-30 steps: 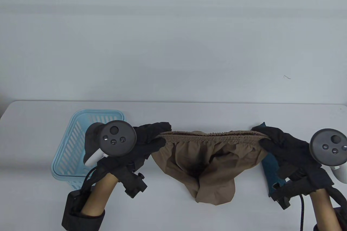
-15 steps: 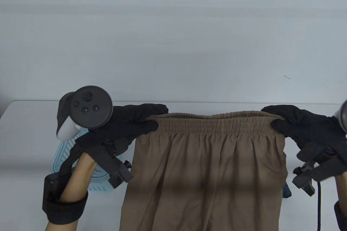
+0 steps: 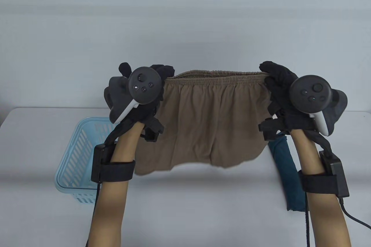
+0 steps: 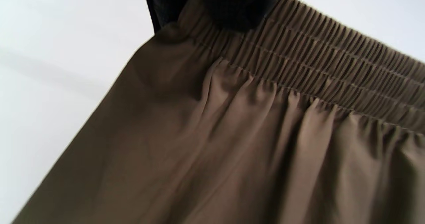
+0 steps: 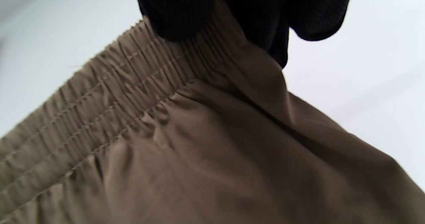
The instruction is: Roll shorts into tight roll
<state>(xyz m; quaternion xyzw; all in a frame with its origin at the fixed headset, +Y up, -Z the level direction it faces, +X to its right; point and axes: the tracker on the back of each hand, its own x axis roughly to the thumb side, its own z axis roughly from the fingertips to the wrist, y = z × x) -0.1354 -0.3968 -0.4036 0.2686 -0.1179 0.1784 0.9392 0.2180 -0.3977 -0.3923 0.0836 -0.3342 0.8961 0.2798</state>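
- Left hand (image 3: 139,96) and right hand (image 3: 289,96) hold brown shorts (image 3: 211,122) aloft above the desk (image 3: 203,209); fingers (image 5: 179,11) pinch each waistband corner
- Hanging spread, likely to flatten before rolling

Both hands wear black knit gloves. The left hand (image 3: 145,96) carries a round dark grey tracker (image 3: 145,84) on its back, three small buttons and a thumbstick on its face and a white handle below. The right hand (image 3: 285,96) bears a matching tracker (image 3: 310,93). Black brackets with knurled screws sit at each wrist. Wide black straps ring the bare forearms, each holding a black box, with black cables trailing down.
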